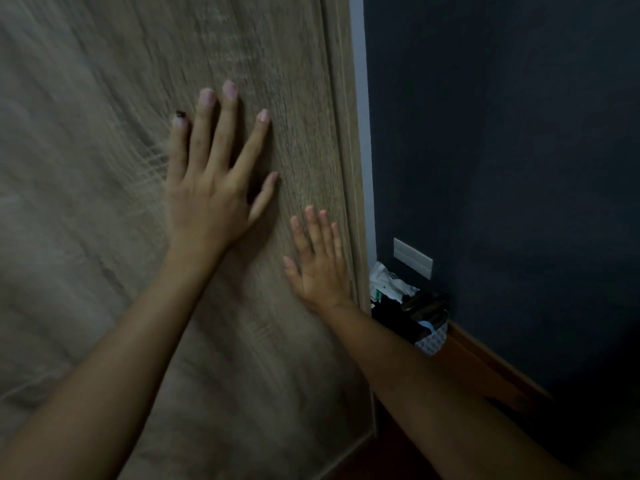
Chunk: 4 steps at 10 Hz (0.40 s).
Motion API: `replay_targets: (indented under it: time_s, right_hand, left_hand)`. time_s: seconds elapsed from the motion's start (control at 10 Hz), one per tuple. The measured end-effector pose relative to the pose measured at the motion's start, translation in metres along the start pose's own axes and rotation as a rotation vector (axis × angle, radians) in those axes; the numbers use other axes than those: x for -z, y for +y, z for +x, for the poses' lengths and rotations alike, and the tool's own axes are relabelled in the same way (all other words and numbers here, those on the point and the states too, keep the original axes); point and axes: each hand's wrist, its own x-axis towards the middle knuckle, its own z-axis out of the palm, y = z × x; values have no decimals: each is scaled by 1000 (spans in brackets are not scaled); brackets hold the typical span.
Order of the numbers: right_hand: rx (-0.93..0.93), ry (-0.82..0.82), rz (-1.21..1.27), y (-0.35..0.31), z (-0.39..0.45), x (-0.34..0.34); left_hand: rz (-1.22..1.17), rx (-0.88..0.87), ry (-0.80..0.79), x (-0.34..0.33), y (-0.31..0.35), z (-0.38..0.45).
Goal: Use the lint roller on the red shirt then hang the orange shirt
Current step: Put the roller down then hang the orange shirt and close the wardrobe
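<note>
Both my hands lie flat against a light wood-grain wardrobe door point(104, 168) that fills the left and middle of the view. My left hand point(211, 188) is spread wide, palm on the panel, fingers pointing up. Lower and to the right, my right hand point(320, 261) presses close to the door's right edge, fingers apart. Neither hand holds anything. No red shirt, orange shirt, lint roller or hanger is in sight. The left part of the door is blurred.
A dark blue wall point(502, 150) stands right of the door, with a white wall plate point(412, 258) low on it. In the corner below sits a patterned bin point(427, 336) stuffed with dark items and white wrapping point(389, 284). A wooden skirting board point(491, 365) runs along the floor.
</note>
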Motion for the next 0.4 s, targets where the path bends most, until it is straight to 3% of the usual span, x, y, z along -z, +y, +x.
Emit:
replay_targets:
  time_s: [0.2,0.4]
  right_hand:
    - [-27,-169,-29,-3,-6,26]
    - [-91,-528,-50,7,-58,66]
  left_hand:
    - [-26,20,-103,6,4,-6]
    - [-96,143,-368,28,31,-78]
